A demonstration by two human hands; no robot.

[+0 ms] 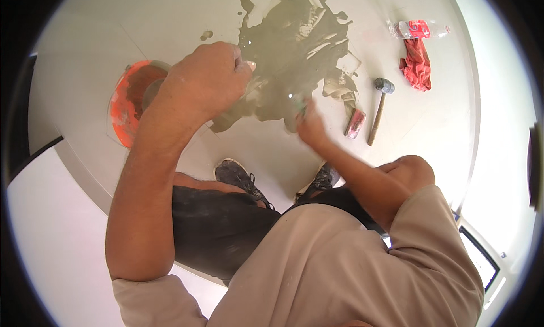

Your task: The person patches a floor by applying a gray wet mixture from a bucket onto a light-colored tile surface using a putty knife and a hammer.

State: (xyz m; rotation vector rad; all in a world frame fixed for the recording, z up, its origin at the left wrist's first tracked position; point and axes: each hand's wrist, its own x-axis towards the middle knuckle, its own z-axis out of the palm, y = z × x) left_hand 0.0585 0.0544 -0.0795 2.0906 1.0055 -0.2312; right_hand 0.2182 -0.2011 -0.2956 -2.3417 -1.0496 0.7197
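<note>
My left hand (212,77) is raised over the left side of a wet grey slurry puddle (283,49), its fingers curled into a fist; whatever it may hold is hidden. My right hand (311,126) is low at the puddle's near edge, blurred by motion. Its fingers close round a small greenish thing, too smeared to name. The grey mix lies spread unevenly over pale floor tiles, with streaks at the upper right. Left of my left forearm is an orange bucket (120,109), smeared with grey inside and partly hidden by the arm.
Right of the puddle lie a small red block-like thing (355,123) and a mallet (382,97) with a dark head and wooden handle. Farther right are a red cloth (417,66) and a clear plastic bottle (422,29) with a red label. My dark shoes (238,177) stand near the puddle.
</note>
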